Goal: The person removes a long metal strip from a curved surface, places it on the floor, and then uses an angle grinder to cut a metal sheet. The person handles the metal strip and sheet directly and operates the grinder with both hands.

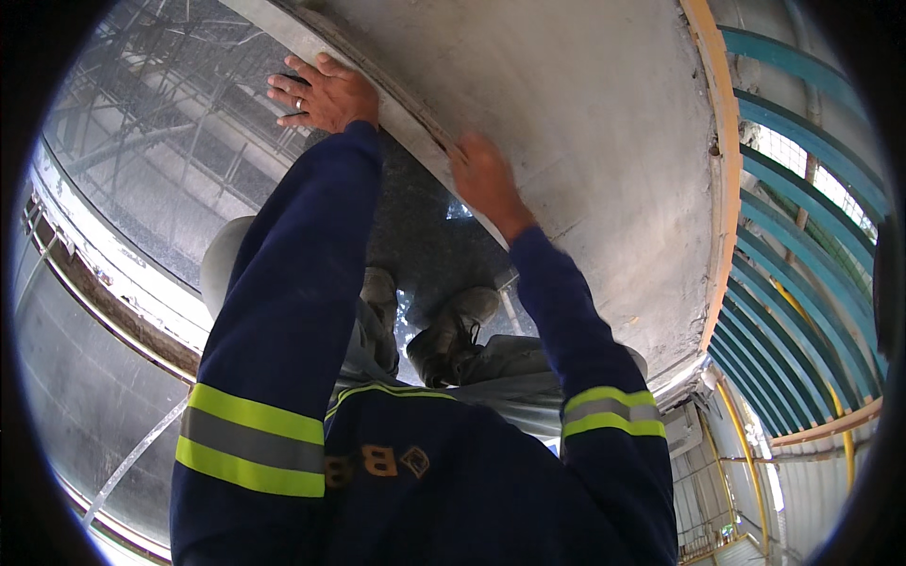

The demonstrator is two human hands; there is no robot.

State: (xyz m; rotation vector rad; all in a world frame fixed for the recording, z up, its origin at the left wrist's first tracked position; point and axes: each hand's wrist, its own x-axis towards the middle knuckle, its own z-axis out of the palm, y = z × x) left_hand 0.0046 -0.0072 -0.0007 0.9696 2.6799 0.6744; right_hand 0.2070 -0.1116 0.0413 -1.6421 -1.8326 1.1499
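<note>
My left hand [326, 94], with a ring on one finger, lies with its fingers spread. It is across the edge of a long pale strip [281, 30] and the dark glossy surface [415, 226] beside it. Farther right and nearer to me, my right hand [491, 187] is closed and smeared by motion. It is at the narrow seam between the strip and a large grey panel [585, 104]. Something thin and dark shows by its fingertips, too blurred to name.
My shoes [458, 330] stand on the dark glossy surface, which reflects bars and light. A tan edge [725, 189] borders the grey panel on the right, with teal slats [802, 226] beyond it. Yellow pipes [746, 439] run at the lower right. A whitish ledge [123, 269] is at the left.
</note>
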